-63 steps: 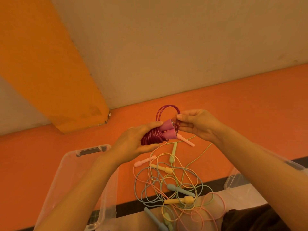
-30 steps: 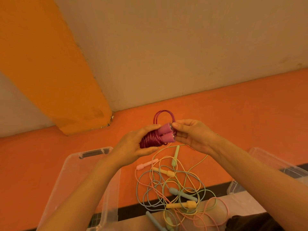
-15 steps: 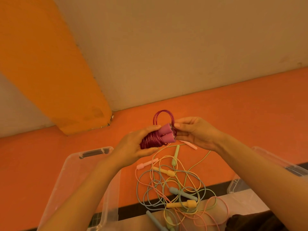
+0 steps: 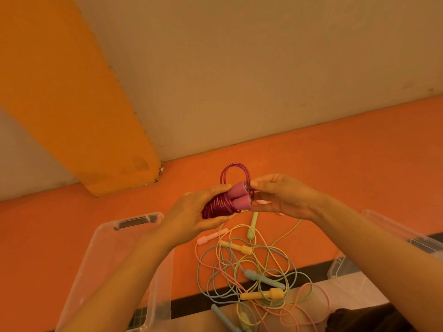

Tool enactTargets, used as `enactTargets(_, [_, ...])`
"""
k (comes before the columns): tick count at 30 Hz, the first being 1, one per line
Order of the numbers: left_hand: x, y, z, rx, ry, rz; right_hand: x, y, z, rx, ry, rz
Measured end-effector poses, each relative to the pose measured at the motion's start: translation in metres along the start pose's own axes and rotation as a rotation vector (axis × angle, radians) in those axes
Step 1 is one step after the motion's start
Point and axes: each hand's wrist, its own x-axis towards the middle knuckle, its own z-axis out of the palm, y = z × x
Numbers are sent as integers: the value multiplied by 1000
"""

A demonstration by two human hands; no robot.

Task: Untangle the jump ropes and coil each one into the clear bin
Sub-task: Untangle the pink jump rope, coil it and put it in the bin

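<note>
Gripping one magenta rope bundle (image 4: 219, 205): left hand (image 4: 191, 216) | right hand (image 4: 280, 197) fingers pinching its loop | two clear bins (image 4: 115, 248)

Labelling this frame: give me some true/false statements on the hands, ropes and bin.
1. The left hand grips the coiled magenta rope. True.
2. The magenta rope lies in the clear bin. False: it is held in the air, outside the bin.
3. The right hand pinches at the handle ends of the magenta rope. True.
4. The pastel ropes are neatly coiled. False: they lie in a tangle on the floor.
5. A loop of magenta cord sticks up above the handles. True.
</note>
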Motion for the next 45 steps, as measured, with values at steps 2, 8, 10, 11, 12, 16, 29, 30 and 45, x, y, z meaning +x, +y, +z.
enactTargets(2, [-1, 2, 1, 5, -11, 5, 0, 0, -1, 8, -7, -14])
enactTargets(8, [-4, 7, 4, 44, -24, 40, 0, -1, -6, 60, -12, -47])
enactTargets(10, [-4, 7, 3, 20, -20, 30, 0, -3, -7, 69, -1, -54])
enactTargets(11, [-4, 6, 2, 8, -14, 23, 0, -4, -7, 72, 10, -58])
enactTargets(12, [-4, 5, 2, 2, -6, 19, 0, -4, -7, 69, 22, -62])
enactTargets(16, [-3, 6, 1, 1, -4, 29, 0, -6, -5, 25, 34, -71])
enactTargets(29, [-1, 3, 2, -44, 35, 19, 5, 3, 0, -128, -35, -73])
enactTargets(30, [-1, 2, 1, -36, 30, 22, 4, 4, 0, -142, -53, -61])
enactTargets(45, [-4, -2, -2, 74, 42, 43, -1, 5, 0, -19, -109, 59])
